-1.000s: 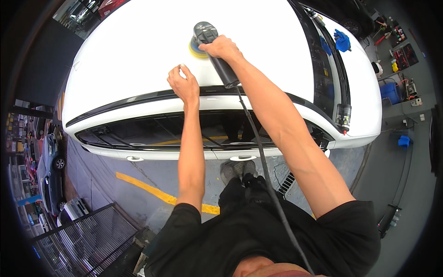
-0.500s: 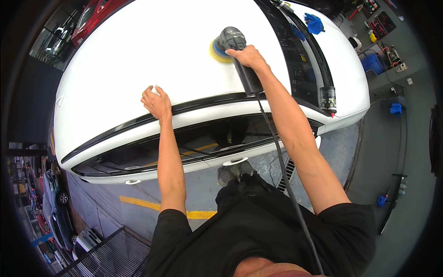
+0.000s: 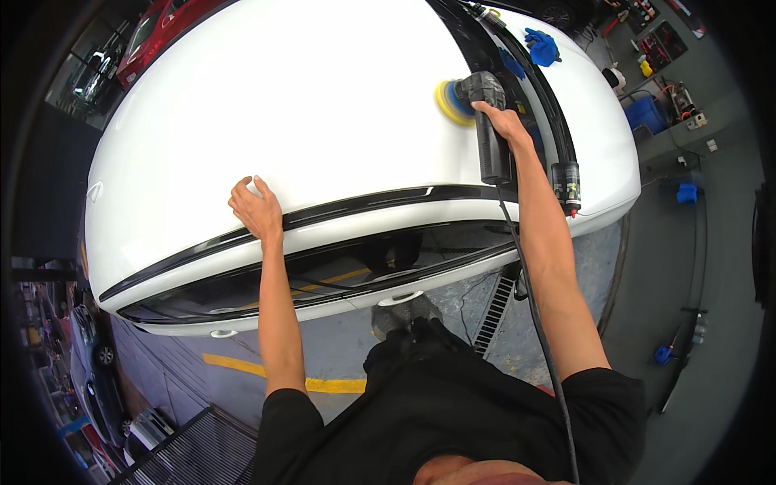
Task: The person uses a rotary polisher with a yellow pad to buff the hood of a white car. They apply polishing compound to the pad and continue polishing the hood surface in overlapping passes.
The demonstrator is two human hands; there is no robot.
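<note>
Since half a second ago the polisher (image 3: 483, 121) has travelled further right across the white car roof (image 3: 307, 105), toward the dark windscreen edge, and the left hand has slid right along the roof's near edge. Right hand (image 3: 503, 123) grips the black body of the polisher, fingers wrapped around it, with the yellow pad (image 3: 445, 102) pressed flat on the roof. Left hand (image 3: 255, 208) lies open, fingers spread, resting on the paint just above the black roof trim (image 3: 364, 206). A black power cord (image 3: 533, 315) runs from the polisher down past the right forearm. Blue cloths (image 3: 540, 46) sit on the car beyond the windscreen.
</note>
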